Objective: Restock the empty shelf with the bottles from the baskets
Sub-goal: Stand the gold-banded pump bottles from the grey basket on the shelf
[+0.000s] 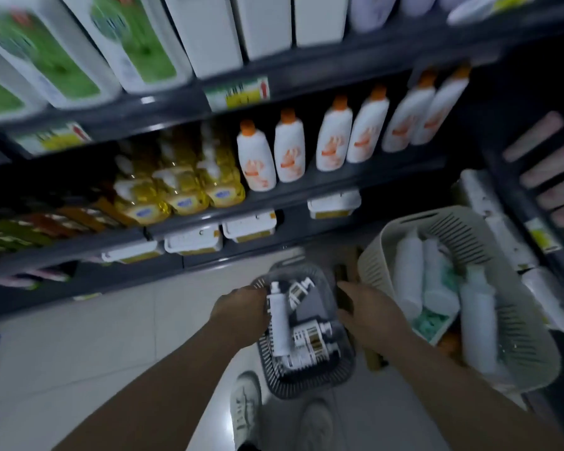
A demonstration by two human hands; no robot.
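A small dark grey slotted basket (310, 382) is held above the floor, between both my hands. In it lie a white pump bottle (280, 323) and several dark bottles with striped labels (310, 340). My left hand (241, 307) grips the basket's left rim. My right hand (363, 309) closes on its right rim. To the right stands a larger beige slotted basket (531, 346) with several white bottles (479, 320) lying in it. The frame is blurred by motion.
Dark grey shelves (306, 190) fill the upper view: white bottles with orange caps (288, 148), yellow refill packs (183, 187), green-labelled white jugs (137, 43) above. More shelving stands at the right. White tiled floor (79, 336) lies below, with my shoes (246, 405) on it.
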